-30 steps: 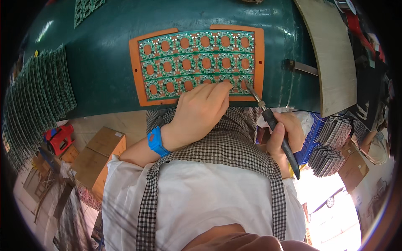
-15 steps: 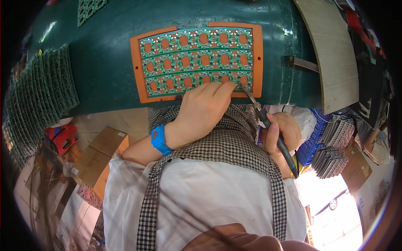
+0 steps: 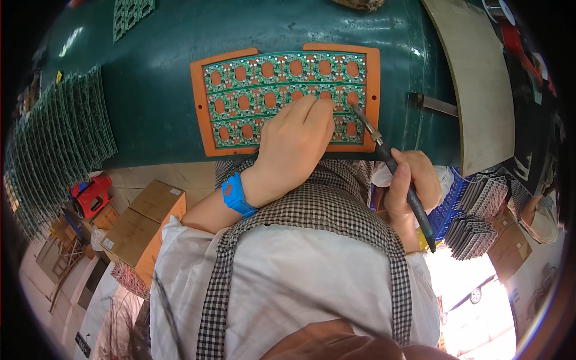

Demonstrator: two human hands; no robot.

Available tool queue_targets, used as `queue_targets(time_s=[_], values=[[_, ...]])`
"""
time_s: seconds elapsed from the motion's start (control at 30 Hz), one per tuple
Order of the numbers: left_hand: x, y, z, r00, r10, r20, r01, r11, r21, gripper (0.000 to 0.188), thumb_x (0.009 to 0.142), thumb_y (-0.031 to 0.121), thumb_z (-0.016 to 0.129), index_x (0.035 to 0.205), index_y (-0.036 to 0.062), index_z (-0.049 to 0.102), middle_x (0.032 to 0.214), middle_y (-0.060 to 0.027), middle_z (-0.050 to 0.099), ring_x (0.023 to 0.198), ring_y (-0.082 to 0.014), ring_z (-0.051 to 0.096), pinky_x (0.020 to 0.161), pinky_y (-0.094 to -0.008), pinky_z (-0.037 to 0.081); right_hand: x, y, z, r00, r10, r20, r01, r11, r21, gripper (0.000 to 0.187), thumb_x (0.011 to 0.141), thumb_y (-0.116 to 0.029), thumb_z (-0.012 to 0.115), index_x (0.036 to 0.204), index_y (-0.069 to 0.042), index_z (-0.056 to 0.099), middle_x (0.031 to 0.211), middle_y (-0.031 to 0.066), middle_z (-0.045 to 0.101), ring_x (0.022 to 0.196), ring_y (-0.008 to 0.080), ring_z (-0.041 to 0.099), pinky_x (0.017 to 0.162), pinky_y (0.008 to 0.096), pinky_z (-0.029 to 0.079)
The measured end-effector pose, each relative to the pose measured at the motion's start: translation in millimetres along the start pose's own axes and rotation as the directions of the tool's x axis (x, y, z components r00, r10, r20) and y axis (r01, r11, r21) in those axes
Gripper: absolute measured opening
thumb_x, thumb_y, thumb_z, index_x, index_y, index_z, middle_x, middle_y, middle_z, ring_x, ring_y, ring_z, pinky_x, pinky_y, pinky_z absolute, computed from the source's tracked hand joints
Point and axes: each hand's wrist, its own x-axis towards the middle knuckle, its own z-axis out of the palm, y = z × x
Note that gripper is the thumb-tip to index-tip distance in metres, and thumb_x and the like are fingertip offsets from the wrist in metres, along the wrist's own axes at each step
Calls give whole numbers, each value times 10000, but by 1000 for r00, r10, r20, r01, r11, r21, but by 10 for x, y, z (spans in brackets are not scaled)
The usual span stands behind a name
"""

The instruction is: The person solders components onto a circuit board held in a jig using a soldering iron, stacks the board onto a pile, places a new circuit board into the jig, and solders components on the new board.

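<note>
A green circuit board panel (image 3: pixel 258 110), with rows of round cut-outs, lies in an orange frame (image 3: pixel 373 120) on the dark green table. My right hand (image 3: pixel 413 180) is closed around the dark handle of a soldering iron (image 3: pixel 396 155). The iron's tip meets the panel at the right end of its middle row. Over the lower and middle rows rests my left hand (image 3: pixel 297 141), its fingers curled together just left of the tip. Whatever the left fingers pinch is hidden under them. A blue wristband (image 3: pixel 237 195) circles my left wrist.
Many similar green panels (image 3: pixel 66 129) stand in a row at the left, and another panel (image 3: pixel 131 17) lies at the far left. A metal strip (image 3: pixel 437 105) and a pale board (image 3: pixel 480 90) are at the right. Cardboard boxes (image 3: pixel 138 225) sit below the table.
Both hands have moved up the panel, from the bottom row to the middle row, with the soldering iron's tip. The panel and frame appear slightly lower in view.
</note>
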Motion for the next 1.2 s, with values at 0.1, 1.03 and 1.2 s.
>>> queue_targets(time_s=[0.1,1.03,1.2], values=[[24,-2,1,998,-40,54,38,999,26,174,765,-24,645,931,13,613,741,-98,580,604,-236,577,524,-323,453,32,22,36,1000,-16,15,15,1000,7,58,709,41,587,743,60,630,623,141,614,512,241,598,489,297,476],[366,-130,43,1000,-18,22,17,998,66,125,796,34,637,918,54,618,743,-68,581,623,-246,583,529,-349,450,358,78,123,998,12,63,-11,1000,-15,61,714,48,605,763,63,638,653,149,636,549,237,620,525,294,495],[436,-112,-88,992,-128,12,125,985,119,100,764,43,617,840,51,553,788,-66,522,677,-242,576,523,-333,492,450,27,145,994,-95,47,96,995,-16,74,718,43,603,780,62,637,644,136,635,521,235,614,488,284,488]])
